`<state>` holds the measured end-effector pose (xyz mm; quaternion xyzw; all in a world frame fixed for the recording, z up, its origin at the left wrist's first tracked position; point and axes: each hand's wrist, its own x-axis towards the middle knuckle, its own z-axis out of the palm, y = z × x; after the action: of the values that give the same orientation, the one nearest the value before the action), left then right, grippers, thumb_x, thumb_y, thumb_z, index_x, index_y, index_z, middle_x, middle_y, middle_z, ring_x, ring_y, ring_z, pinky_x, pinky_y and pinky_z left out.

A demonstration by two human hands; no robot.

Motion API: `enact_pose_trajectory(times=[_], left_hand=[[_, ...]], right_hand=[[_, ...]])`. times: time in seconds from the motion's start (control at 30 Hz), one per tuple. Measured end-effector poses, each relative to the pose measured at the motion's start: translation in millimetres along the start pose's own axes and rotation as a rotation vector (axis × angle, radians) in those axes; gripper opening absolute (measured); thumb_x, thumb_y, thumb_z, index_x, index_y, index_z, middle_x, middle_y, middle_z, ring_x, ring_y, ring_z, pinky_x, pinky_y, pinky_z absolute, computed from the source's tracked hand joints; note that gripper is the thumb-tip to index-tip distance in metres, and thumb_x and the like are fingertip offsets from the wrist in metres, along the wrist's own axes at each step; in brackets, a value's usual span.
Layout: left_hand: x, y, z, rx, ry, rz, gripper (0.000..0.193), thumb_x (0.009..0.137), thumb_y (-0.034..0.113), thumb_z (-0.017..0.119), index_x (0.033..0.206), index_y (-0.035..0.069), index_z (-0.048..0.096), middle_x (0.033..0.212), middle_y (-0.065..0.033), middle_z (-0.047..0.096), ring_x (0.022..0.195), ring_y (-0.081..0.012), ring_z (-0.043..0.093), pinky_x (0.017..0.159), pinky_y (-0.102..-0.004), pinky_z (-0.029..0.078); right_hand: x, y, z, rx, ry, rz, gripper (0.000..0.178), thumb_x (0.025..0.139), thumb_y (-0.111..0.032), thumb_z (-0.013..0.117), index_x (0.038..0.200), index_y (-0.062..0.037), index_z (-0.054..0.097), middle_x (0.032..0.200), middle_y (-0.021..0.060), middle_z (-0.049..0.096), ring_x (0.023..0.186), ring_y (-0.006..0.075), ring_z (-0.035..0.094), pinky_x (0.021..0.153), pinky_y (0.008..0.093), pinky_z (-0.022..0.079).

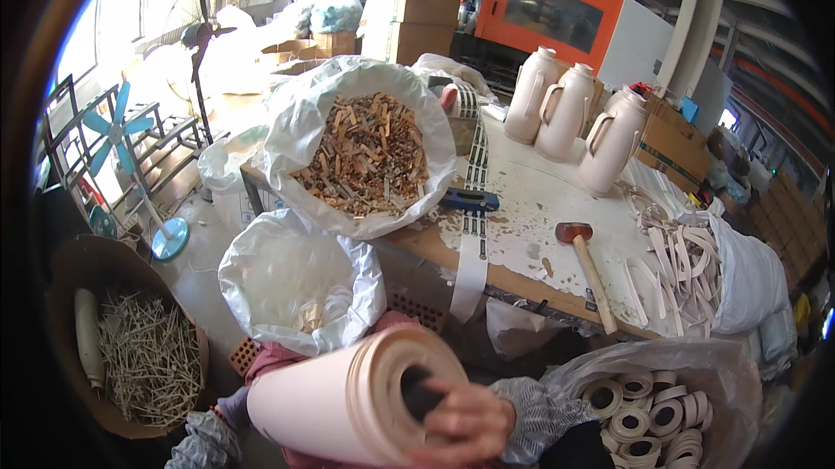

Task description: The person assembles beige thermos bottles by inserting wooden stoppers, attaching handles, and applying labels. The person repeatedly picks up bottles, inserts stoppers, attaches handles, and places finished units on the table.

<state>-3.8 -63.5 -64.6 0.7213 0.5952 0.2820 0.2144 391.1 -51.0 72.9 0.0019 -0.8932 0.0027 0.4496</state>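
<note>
- Lying sideways in the near middle of the head view, a pale pink cylinder (304,404) is pointing its ringed, open end to the right, an angle that is probably giving the right hand (470,424) direct access to the opening.
- That hand is touching the ringed end, its bent fingers overlapping the opening; blur is hiding whether they are gripping the edge.
- The left hand is hiding behind the cylinder, so its grasp is escaping judgement; the left sleeve (204,443) is reaching toward the cylinder's left end, which is suggesting support from that side.
- Near right, a translucent bag (731,369) is holding many pale rings (690,408), seemingly placed beside the right arm for easy reach.
- On the table (522,182), a mallet (592,282) is lying with its handle pointing toward the near edge, perhaps for quick grasping.
- Right of it, pale curved strips (674,260) are spilling from a white bag (752,282), whose open side is likely making them easy to pick.
- Farther back, three pale pink jugs (564,117) are standing upright, presumably for stability.
- Far left of the table, a wide-mouthed sack (291,134) is containing brown pieces (365,156), its rim probably folded outward for access.
</note>
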Motion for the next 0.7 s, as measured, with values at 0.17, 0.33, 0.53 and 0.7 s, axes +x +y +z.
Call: enact_pose_trajectory(times=[0.17,0.33,0.53,0.7], left_hand=[[-2,25,-16,0.012,0.236,0.077,0.043,0.078,0.029,0.067,0.111,0.004,0.055,0.107,-0.0206,0.059,0.086,-0.0345,0.059,0.076,-0.0408,0.051],[-10,94,-78,0.251,0.557,0.333,0.045,0.075,0.031,0.069,0.106,0.002,0.057,0.106,-0.0227,0.057,0.083,-0.037,0.057,0.076,-0.0416,0.049],[17,188,-116,0.425,0.202,0.287,0.031,0.075,0.014,0.063,0.102,0.001,0.062,0.097,-0.0231,0.058,0.076,-0.0389,0.059,0.068,-0.0414,0.047],[51,196,-100,0.078,-0.129,0.378,0.063,0.056,0.016,0.085,0.112,0.001,0.061,0.117,-0.0221,0.058,0.103,-0.038,0.061,0.087,-0.0416,0.049]], right_hand=[[-33,29,19,0.087,0.213,0.287,0.032,0.069,-0.028,0.081,0.094,-0.0097,0.073,0.081,0.0076,0.055,0.069,0.0259,0.059,0.084,0.0498,0.054],[-103,95,100,1.058,0.752,1.435,0.036,0.098,-0.026,0.054,0.12,0.0022,0.057,0.113,0.0087,0.064,0.096,0.0166,0.062,0.083,0.0281,0.049],[-166,103,70,0.209,-0.094,1.142,0.023,0.092,-0.019,0.064,0.106,-0.0014,0.067,0.097,0.0053,0.067,0.087,0.0163,0.062,0.078,0.0329,0.051],[-267,144,-172,-0.887,0.336,1.139,0.022,0.088,-0.005,0.054,0.107,0.0005,0.062,0.105,0.0162,0.062,0.093,0.0304,0.06,0.083,0.0405,0.049]])
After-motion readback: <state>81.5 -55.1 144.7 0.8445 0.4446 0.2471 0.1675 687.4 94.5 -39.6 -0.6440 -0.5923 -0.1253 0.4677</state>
